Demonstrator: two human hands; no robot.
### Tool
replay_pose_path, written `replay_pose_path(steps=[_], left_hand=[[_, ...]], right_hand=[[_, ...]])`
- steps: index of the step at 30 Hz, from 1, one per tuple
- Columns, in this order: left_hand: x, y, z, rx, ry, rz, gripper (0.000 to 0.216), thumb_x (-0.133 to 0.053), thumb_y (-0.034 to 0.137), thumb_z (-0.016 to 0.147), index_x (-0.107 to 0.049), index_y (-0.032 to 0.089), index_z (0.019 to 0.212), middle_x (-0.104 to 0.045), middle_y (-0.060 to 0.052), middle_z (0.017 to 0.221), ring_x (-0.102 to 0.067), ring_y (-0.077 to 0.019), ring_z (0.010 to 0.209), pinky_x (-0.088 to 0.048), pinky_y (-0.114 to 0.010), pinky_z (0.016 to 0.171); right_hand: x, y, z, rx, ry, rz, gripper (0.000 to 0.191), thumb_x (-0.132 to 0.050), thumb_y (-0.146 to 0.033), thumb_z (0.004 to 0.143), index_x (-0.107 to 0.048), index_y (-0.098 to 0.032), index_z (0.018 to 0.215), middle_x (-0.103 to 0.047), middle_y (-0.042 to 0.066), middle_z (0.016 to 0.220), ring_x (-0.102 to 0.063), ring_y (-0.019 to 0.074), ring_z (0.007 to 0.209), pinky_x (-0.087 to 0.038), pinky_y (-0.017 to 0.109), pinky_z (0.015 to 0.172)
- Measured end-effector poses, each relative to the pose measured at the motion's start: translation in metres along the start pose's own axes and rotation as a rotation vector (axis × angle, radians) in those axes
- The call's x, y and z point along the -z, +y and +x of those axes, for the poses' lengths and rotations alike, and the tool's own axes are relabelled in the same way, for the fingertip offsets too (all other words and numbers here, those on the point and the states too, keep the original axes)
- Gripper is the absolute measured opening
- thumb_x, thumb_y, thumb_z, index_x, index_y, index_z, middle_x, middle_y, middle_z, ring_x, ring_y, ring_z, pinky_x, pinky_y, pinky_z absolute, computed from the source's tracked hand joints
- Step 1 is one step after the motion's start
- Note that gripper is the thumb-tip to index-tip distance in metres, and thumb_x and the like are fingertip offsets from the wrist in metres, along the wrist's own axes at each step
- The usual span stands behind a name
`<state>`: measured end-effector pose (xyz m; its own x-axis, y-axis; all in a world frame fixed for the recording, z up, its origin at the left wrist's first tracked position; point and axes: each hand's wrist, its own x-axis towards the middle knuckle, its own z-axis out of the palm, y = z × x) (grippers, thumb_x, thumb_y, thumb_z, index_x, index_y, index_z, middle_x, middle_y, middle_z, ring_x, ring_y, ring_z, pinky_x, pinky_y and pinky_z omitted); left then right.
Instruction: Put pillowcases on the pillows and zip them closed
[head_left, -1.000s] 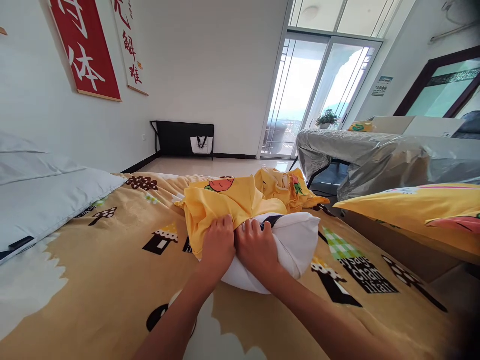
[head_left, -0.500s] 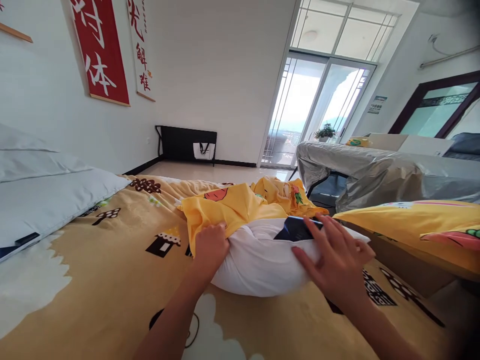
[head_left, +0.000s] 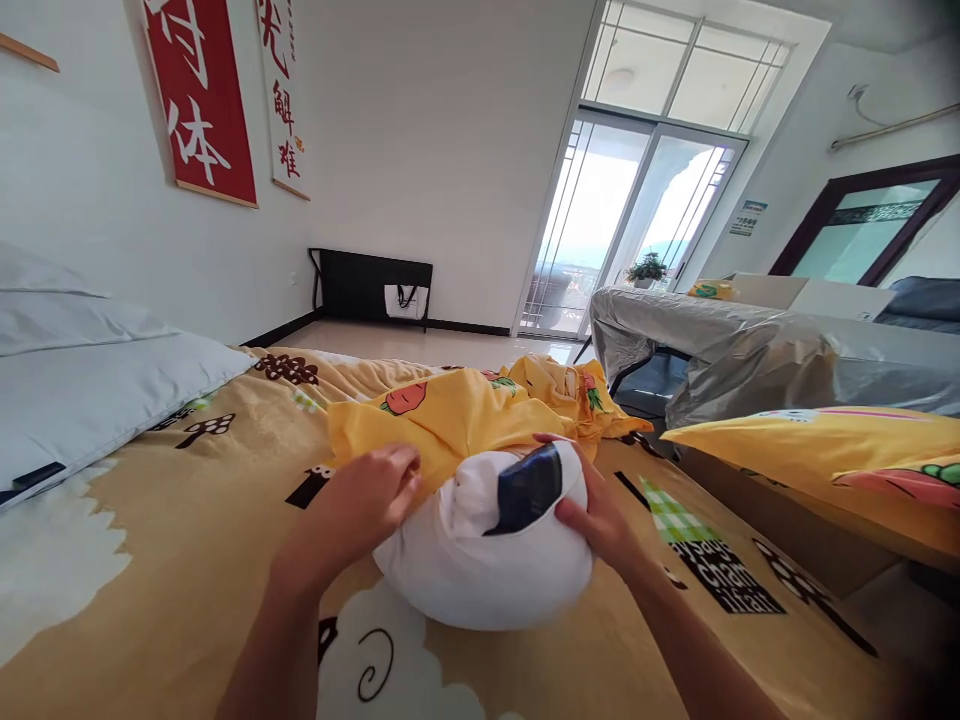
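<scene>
A white pillow (head_left: 480,560) with a dark blue label lies bunched on the tan patterned bedspread (head_left: 187,540) in front of me. A yellow pillowcase (head_left: 450,415) with carrot prints covers its far end and trails away behind it. My left hand (head_left: 364,500) grips the near edge of the yellow pillowcase at the pillow's left side, fingers closed on the cloth. At the pillow's right end my right hand (head_left: 592,510) is wrapped around it and squeezes it inward.
Grey-white pillows (head_left: 82,390) lie at the left on the bed. A second yellow pillow (head_left: 840,450) sits at the right edge. Beyond stand a plastic-covered sofa (head_left: 750,345), a black rack (head_left: 371,285) by the wall and glass balcony doors (head_left: 622,230).
My right hand moved from the middle of the pillow out to its right end and pressed it in, so the pillow is now bunched into a ball. My left hand pulled the yellow pillowcase leftward.
</scene>
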<state>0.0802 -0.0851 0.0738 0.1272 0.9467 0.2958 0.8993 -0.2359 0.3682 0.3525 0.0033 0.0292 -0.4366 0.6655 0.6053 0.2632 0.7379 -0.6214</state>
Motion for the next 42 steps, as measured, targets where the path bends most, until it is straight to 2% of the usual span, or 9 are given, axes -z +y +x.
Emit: replay_pose_path(steps=[3,6,10,16,22,26,32,38,42], left_hand=[[0.008,-0.003,-0.005,-0.14,0.222,-0.156,0.027,-0.036,0.02,0.093,-0.06,0.022,0.103,-0.067,-0.004,0.106,-0.063,-0.0188,0.099,-0.048,-0.03,0.085],[0.004,0.0,-0.002,-0.324,0.107,-0.251,0.032,-0.036,0.016,0.093,-0.061,0.025,0.112,-0.064,0.0,0.12,-0.059,-0.0148,0.111,-0.045,-0.027,0.097],[-0.003,-0.002,0.003,-0.36,-0.033,-0.196,0.036,-0.045,0.021,0.092,-0.056,0.027,0.125,-0.055,-0.001,0.135,-0.048,-0.0174,0.126,-0.037,-0.034,0.109],[-0.007,-0.004,0.007,-0.292,-0.003,-0.102,0.059,-0.067,0.037,0.08,-0.046,0.033,0.135,-0.047,-0.002,0.141,-0.04,-0.0243,0.131,-0.033,-0.042,0.111],[-0.022,-0.008,0.019,-0.101,0.147,-0.117,0.045,-0.052,0.044,0.089,-0.047,0.023,0.129,-0.054,-0.009,0.127,-0.05,-0.026,0.118,-0.039,-0.045,0.102],[-0.024,-0.017,0.026,-0.019,0.25,-0.079,0.02,-0.046,0.033,0.091,-0.06,0.019,0.092,-0.061,-0.008,0.102,-0.057,-0.0227,0.097,-0.045,-0.038,0.087],[-0.02,-0.011,0.026,0.025,0.405,-0.146,0.034,-0.042,0.033,0.092,-0.047,0.02,0.061,-0.057,0.0,0.067,-0.051,-0.0137,0.064,-0.037,-0.027,0.063],[-0.01,-0.008,0.015,0.264,0.245,0.086,0.031,-0.037,0.03,0.093,-0.057,0.019,0.072,-0.066,-0.008,0.078,-0.061,-0.0214,0.077,-0.041,-0.033,0.07],[0.01,-0.018,-0.007,0.028,0.16,-0.033,0.028,-0.045,0.036,0.092,-0.058,0.021,0.111,-0.063,-0.009,0.117,-0.056,-0.024,0.111,-0.042,-0.039,0.096]], right_hand=[[-0.029,-0.047,0.002,0.241,-0.115,-0.155,0.081,-0.051,-0.079,0.073,-0.047,-0.02,0.129,-0.064,0.011,0.116,-0.062,0.0262,0.102,-0.045,0.04,0.093],[-0.065,-0.084,-0.001,0.477,-0.176,-0.252,0.078,-0.047,-0.078,0.077,-0.048,-0.018,0.127,-0.068,0.008,0.099,-0.064,0.0225,0.091,-0.04,0.04,0.098],[-0.096,-0.103,-0.007,0.709,-0.186,-0.33,0.068,-0.037,-0.073,0.085,-0.053,-0.016,0.119,-0.057,-0.002,0.063,-0.057,0.0163,0.064,-0.045,0.032,0.077],[-0.097,-0.098,-0.014,0.719,-0.239,-0.445,0.067,-0.033,-0.071,0.088,-0.051,-0.016,0.121,-0.054,-0.003,0.061,-0.05,0.0162,0.06,-0.041,0.033,0.074],[-0.094,-0.096,-0.019,0.704,-0.286,-0.474,0.063,-0.036,-0.067,0.089,-0.047,-0.015,0.124,-0.056,-0.001,0.065,-0.049,0.0159,0.06,-0.036,0.033,0.067],[-0.095,-0.098,-0.018,0.729,-0.274,-0.509,0.053,-0.033,-0.057,0.094,-0.047,-0.015,0.123,-0.054,-0.002,0.062,-0.046,0.015,0.056,-0.035,0.032,0.062],[-0.094,-0.103,-0.019,0.74,-0.239,-0.52,0.041,-0.021,-0.035,0.1,-0.049,-0.014,0.12,-0.053,-0.001,0.061,-0.047,0.0156,0.057,-0.037,0.032,0.062],[-0.097,-0.107,-0.017,0.804,-0.178,-0.561,0.028,-0.031,-0.024,0.098,-0.053,-0.016,0.112,-0.049,-0.004,0.056,-0.043,0.014,0.052,-0.035,0.03,0.057],[-0.108,-0.102,-0.017,0.881,-0.124,-0.529,0.021,-0.041,-0.029,0.097,-0.054,-0.019,0.109,-0.041,-0.008,0.05,-0.037,0.0114,0.046,-0.029,0.028,0.05]])
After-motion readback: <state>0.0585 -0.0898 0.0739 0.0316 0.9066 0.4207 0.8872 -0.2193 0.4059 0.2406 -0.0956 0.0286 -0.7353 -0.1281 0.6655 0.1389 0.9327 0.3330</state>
